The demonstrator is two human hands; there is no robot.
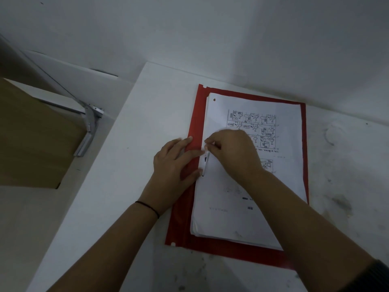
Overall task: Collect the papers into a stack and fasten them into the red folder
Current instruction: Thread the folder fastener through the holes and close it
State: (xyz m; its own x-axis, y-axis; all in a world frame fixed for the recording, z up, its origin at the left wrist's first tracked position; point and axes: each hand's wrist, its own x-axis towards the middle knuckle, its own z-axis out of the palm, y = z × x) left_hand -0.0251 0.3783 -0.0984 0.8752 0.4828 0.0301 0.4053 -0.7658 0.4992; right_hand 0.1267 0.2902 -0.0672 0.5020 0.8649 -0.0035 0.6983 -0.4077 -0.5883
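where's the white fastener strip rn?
Head view, centre: white fastener strip lies along the paper stack's left edge, between the left hand and right hand.

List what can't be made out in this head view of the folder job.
- White fastener strip: its upper end is hidden under the right hand.
- Lower punch hole in the paper stack: not visible, possibly under the right forearm.
- Comic print on the top sheet: too small and blurred.
- Red folder binding edge: partly under the left hand.
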